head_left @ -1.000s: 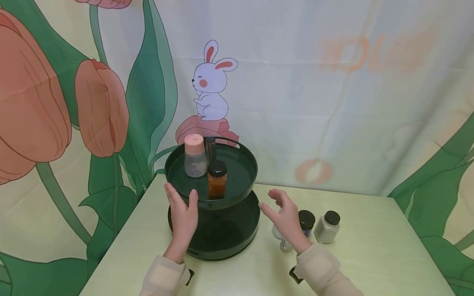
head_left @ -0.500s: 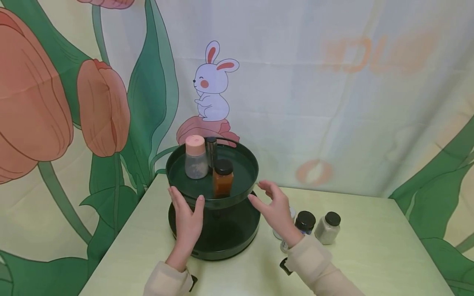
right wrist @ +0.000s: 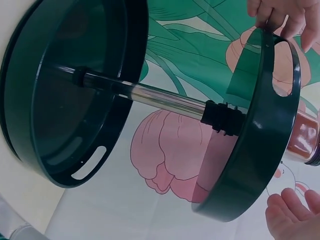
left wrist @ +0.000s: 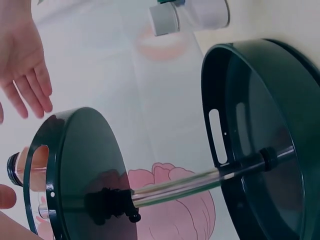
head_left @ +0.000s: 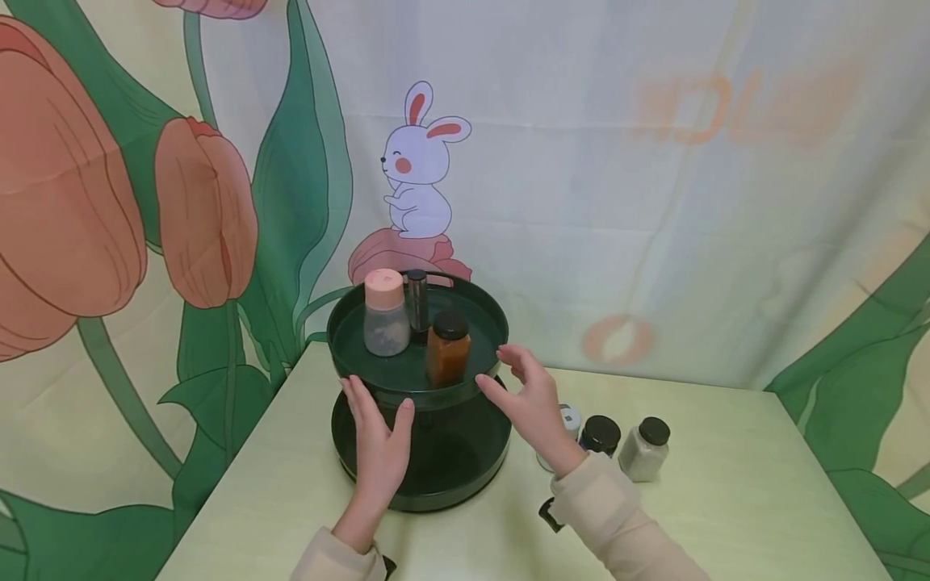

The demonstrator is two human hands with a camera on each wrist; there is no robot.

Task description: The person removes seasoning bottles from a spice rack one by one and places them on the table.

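Observation:
A dark green two-tier round rack stands on the table. Its upper tray (head_left: pixel 475 319) holds a pink-capped bottle (head_left: pixel 387 323), a slim black-capped container (head_left: pixel 418 307) and a black-capped jar of orange-brown contents (head_left: pixel 447 355). My left hand (head_left: pixel 381 448) touches the tray's front left rim with fingers extended; the right wrist view shows those fingers (right wrist: pixel 272 17) against the rim. By the right rim is my right hand (head_left: pixel 536 410), fingers loosely bent and holding nothing. In the right wrist view a gap separates it from the tray. The lower tray (head_left: pixel 443 452) sits beneath.
Right of the rack stand a white-topped container (head_left: pixel 570 418), partly behind my right hand, a black-lidded jar (head_left: pixel 600 436) and a black-capped jar of pale contents (head_left: pixel 644 452). A clear central pole (left wrist: pixel 175 189) joins both trays. A printed curtain hangs behind the table (head_left: pixel 726 500).
The upper tray has turned, carrying the orange-brown jar to the right along the front. My left hand has slid right with the rim; my right hand has come left, closer to the tray.

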